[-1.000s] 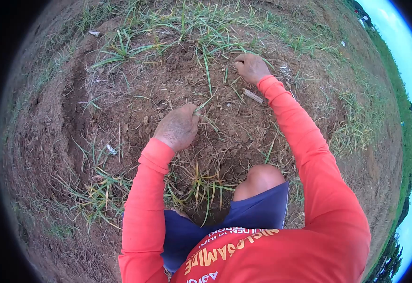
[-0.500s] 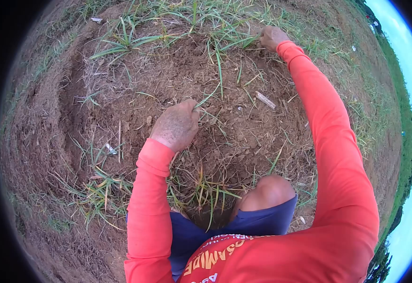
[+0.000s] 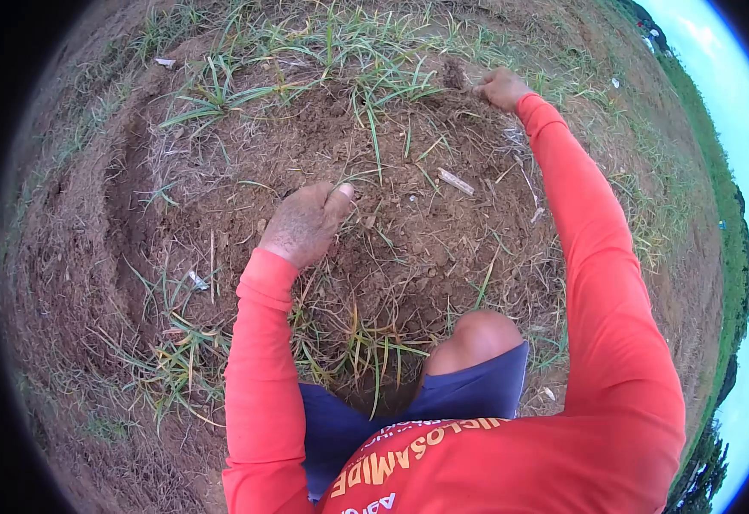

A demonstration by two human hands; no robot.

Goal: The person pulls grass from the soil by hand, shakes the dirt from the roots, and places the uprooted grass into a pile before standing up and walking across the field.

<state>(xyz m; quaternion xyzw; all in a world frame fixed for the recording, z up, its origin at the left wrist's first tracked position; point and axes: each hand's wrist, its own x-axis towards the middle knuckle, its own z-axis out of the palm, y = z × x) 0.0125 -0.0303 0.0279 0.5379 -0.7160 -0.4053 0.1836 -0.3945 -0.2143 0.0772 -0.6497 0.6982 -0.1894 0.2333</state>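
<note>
My left hand (image 3: 308, 221) is low over the brown soil (image 3: 426, 236) left of centre, its fingers curled and the thumb pressed beside them. What it grips, if anything, is hidden. Farther out at the upper right, my right hand (image 3: 501, 89) is closed at the edge of the green grass (image 3: 396, 84). A dark clump of soil (image 3: 453, 74) stands just left of its fingertips. Whatever the fingers pinch is too small to name.
Grass tufts grow near my bare knee (image 3: 477, 338) and at the lower left (image 3: 184, 355). A pale stick (image 3: 456, 182) lies between my arms. White scraps (image 3: 197, 280) dot the ground. A furrow runs down the left.
My left hand has shifted slightly left, and the green blade at its fingertips no longer shows there. Beside my right hand a dark soil clump has appeared. The view has shifted slightly.
</note>
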